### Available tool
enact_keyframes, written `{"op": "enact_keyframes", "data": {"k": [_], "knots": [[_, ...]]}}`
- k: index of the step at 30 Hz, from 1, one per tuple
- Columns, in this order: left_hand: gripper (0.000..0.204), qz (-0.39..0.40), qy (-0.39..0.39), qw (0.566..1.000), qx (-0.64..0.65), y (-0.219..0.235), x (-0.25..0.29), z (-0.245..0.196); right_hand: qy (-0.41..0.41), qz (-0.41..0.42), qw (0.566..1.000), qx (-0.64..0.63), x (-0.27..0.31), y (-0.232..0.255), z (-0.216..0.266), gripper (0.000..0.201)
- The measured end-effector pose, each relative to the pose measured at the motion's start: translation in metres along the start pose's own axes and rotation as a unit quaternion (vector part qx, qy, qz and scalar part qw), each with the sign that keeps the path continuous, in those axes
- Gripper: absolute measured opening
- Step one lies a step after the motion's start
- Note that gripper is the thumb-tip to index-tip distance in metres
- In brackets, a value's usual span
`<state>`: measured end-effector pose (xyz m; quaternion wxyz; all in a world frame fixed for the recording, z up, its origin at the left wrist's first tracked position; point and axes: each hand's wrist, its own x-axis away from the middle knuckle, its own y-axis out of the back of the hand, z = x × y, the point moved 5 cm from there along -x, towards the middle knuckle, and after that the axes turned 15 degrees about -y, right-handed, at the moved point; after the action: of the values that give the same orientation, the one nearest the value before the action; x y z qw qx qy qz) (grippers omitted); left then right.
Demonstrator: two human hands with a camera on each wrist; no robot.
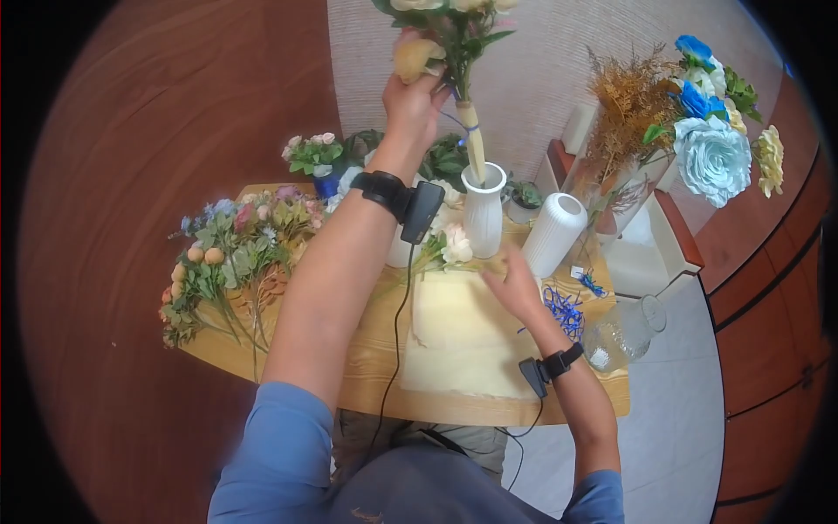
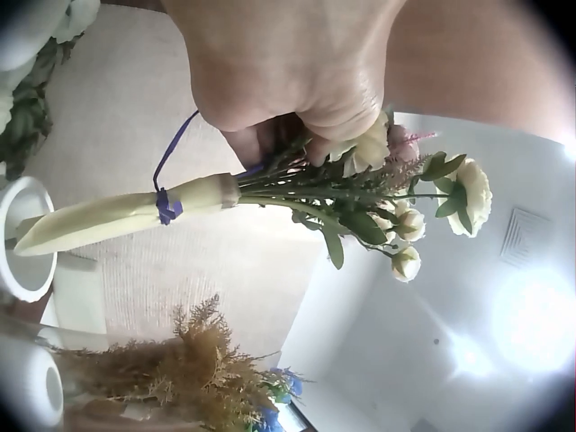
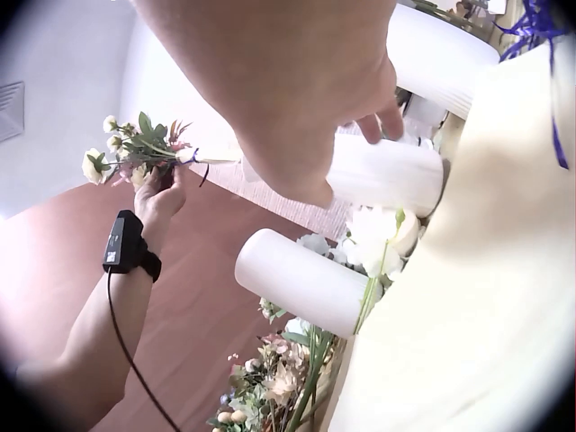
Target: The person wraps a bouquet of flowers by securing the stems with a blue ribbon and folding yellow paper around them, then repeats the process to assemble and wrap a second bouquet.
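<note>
Left hand point(image 1: 415, 109) gripped bouquet point(image 1: 465, 52) by stems, above white vase point(image 1: 483, 223) — pale wrapped stem end point(image 1: 473, 144) sat at vase mouth, depth inside unclear. Blue tie point(image 2: 167, 209) circled wrap. Right hand point(image 1: 517, 291) was near white vase, toward person, fingers relaxed, thumb apart — contact couldn't be told. Second vase point(image 1: 556, 236) was right of white vase; pale sheets point(image 1: 471, 341) lay in front, mixed flower bunches point(image 1: 249, 231) well left.

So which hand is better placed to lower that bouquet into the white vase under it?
Probably the left hand: it grips the bouquet, whose wrapped stems point into the mouth of the white vase. The right hand, lower near the vase, appears empty.
</note>
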<state>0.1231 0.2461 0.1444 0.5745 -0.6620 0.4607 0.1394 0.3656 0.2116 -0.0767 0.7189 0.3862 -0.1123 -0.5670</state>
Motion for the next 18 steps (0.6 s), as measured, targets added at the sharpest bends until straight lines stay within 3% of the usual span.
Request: {"op": "enact_keyframes", "data": {"k": [1, 3, 6, 7, 9, 14, 16, 18], "knots": [[0.04, 0.002, 0.015, 1.0, 0.01, 0.003, 0.001, 0.006, 0.002, 0.0, 1.0, 0.0, -0.007, 0.001, 0.001, 0.059], [0.038, -0.012, 0.024, 1.0, 0.016, 0.001, 0.009, 0.008, 0.066, -0.171, 0.983, 0.004, -0.031, 0.033, 0.027, 0.083], [0.036, -0.027, 0.047, 0.998, 0.027, -0.001, 0.016, 0.018, 0.127, -0.2, 0.971, 0.025, -0.063, 0.056, 0.068, 0.089], [0.036, -0.032, 0.049, 0.998, 0.029, -0.003, 0.018, 0.021, 0.127, -0.201, 0.971, 0.028, -0.072, 0.061, 0.079, 0.089], [0.035, -0.041, 0.053, 0.997, 0.032, -0.008, 0.019, 0.026, 0.032, -0.087, 0.996, -0.01, -0.092, 0.058, 0.083, 0.089], [0.035, -0.042, -0.032, 0.996, 0.076, -0.016, -0.013, 0.032, 0.061, -0.102, 0.991, 0.067, -0.111, 0.052, 0.062, 0.084], [0.035, -0.055, -0.033, 0.995, 0.082, -0.021, -0.026, 0.029, 0.025, -0.129, 0.988, 0.078, -0.115, 0.061, 0.054, 0.081], [0.035, -0.085, -0.048, 0.99, 0.102, -0.024, -0.037, 0.019, 0.041, -0.125, 0.985, 0.114, -0.131, 0.064, 0.046, 0.079]]}}
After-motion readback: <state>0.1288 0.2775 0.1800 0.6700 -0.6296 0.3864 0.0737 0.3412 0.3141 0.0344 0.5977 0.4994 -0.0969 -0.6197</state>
